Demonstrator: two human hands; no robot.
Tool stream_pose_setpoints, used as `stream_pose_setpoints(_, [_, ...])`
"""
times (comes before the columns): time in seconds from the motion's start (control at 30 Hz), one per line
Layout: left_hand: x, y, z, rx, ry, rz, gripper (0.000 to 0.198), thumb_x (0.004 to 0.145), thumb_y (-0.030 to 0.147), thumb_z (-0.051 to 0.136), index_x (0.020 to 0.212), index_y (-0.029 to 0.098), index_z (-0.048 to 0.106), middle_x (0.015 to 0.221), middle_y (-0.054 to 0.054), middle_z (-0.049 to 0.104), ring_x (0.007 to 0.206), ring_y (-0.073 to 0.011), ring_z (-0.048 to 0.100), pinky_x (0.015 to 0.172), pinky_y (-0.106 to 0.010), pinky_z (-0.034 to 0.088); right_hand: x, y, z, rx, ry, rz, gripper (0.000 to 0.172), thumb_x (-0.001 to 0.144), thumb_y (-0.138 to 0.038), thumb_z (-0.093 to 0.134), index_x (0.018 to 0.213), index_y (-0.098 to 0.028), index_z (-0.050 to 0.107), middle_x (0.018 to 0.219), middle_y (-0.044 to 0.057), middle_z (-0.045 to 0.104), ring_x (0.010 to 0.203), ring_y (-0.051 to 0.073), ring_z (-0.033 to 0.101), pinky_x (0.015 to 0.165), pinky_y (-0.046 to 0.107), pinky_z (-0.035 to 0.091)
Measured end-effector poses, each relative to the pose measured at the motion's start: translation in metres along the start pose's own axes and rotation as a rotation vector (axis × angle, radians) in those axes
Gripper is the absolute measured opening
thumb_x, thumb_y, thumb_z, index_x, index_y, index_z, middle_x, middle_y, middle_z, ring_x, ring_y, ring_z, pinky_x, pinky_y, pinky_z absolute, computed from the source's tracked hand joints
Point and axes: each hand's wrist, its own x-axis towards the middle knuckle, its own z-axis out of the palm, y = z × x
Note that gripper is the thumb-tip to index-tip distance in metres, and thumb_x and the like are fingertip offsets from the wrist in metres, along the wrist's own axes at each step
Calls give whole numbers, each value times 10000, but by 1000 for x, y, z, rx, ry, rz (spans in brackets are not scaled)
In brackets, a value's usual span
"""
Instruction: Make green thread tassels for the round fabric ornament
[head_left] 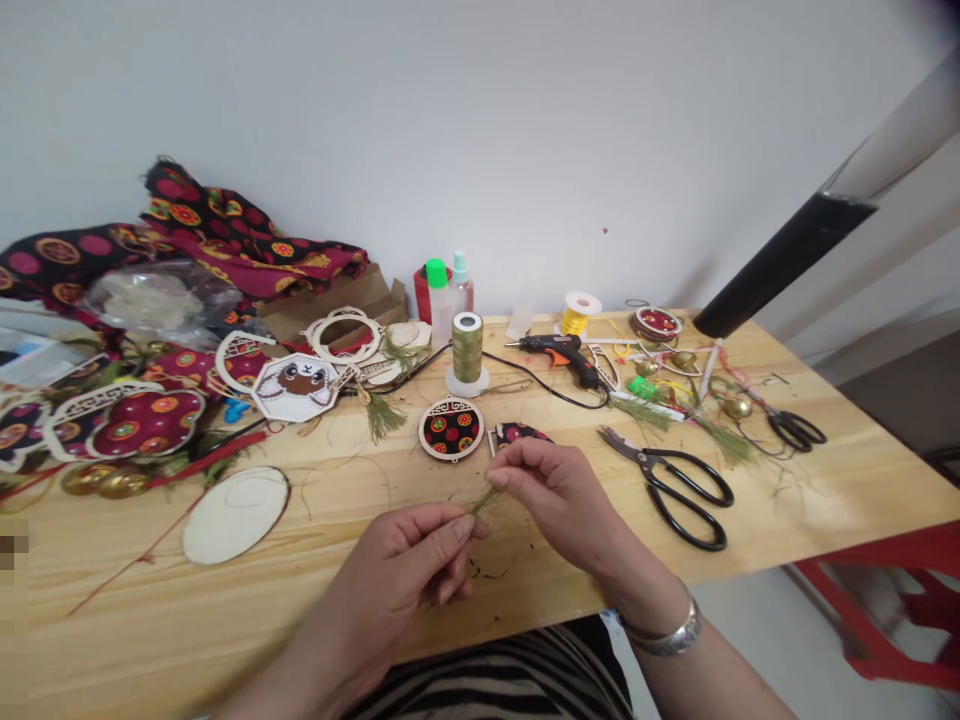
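Observation:
A short length of olive-green thread (pixel 484 499) runs between my two hands, above the front of the table. My left hand (pixel 424 555) pinches its lower end between thumb and forefinger. The upper end is in the fingertips of my right hand (pixel 551 495), higher and to the right. Just beyond them lie a round ornament (pixel 451 430) with patterned fabric in a pale fretwork frame and a second fabric piece (pixel 521 433), partly hidden by my right hand. An olive thread spool (pixel 468 350) stands upright behind the round ornament.
Black-handled scissors (pixel 686 490) lie open-bladed to the right; smaller scissors (pixel 799 430) lie farther right. A glue gun (pixel 562 355) and a yellow cord spool (pixel 577 312) are behind. On the left are a white oval disc (pixel 236 515), a sheep-face ornament (pixel 296 387) and piled patterned fabric (pixel 240 235).

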Motion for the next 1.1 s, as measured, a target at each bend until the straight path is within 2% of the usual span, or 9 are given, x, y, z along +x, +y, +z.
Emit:
stream_pose_setpoints(0.13, [0,0,-1,-43,34,7,192,716,333,681,734,145,711,443,54,479,420,-64,365,522,-239,392,2,6,-9,-88,292,-29,191,826,-267,536,938,-178,661,877,47,669,793,156,574,729,274,433])
stream_pose_setpoints(0.23, [1,0,-2,-46,49,21,196,715,336,685,744,144,712,443,55,474,431,-69,369,520,-238,384,-4,5,-16,-99,427,16,191,824,-305,542,775,-167,664,673,11,628,623,125,520,597,238,410])
stream_pose_setpoints(0.3, [2,0,-3,-34,53,49,195,722,337,677,740,146,710,448,58,460,439,-72,364,514,-237,376,-11,1,-16,-27,373,77,231,804,-326,570,666,-158,651,570,-11,578,551,107,472,525,220,373])
stream_pose_setpoints(0.37, [3,-1,-4,3,48,79,191,742,340,657,742,155,703,457,57,455,454,-79,367,499,-228,355,-18,-2,-11,60,246,147,230,780,-325,600,646,-152,673,547,-14,578,542,103,468,515,215,363])
stream_pose_setpoints(0.5, [3,-1,-8,133,-6,136,232,786,356,605,657,170,659,492,44,460,493,-90,379,481,-209,316,-25,-3,9,243,6,225,161,752,-291,634,713,-165,725,625,1,653,613,121,537,594,226,412])
stream_pose_setpoints(0.57, [2,-2,-9,198,-20,144,263,787,376,594,627,173,641,500,44,447,491,-90,364,465,-206,295,-24,-2,18,338,-52,220,136,731,-284,656,719,-168,726,686,8,676,664,133,563,639,235,432])
stream_pose_setpoints(0.67, [0,-2,-8,281,-17,147,261,789,404,576,680,184,664,499,45,434,486,-96,342,456,-211,273,-19,-2,25,438,-18,236,126,674,-285,709,707,-164,721,685,5,672,665,131,567,642,235,442])
stream_pose_setpoints(0.8, [-1,-3,-8,333,-26,152,287,805,430,539,735,193,683,492,46,424,493,-106,331,468,-220,269,-13,-5,27,469,64,252,150,635,-273,738,576,-147,681,558,-10,631,562,102,534,577,215,431])
stream_pose_setpoints(1.1, [1,-4,-7,243,-16,121,304,792,413,567,605,183,634,468,47,390,483,-113,356,484,-228,302,-12,-2,28,396,105,257,150,651,-220,699,533,-151,637,519,-25,595,525,89,477,529,216,384])
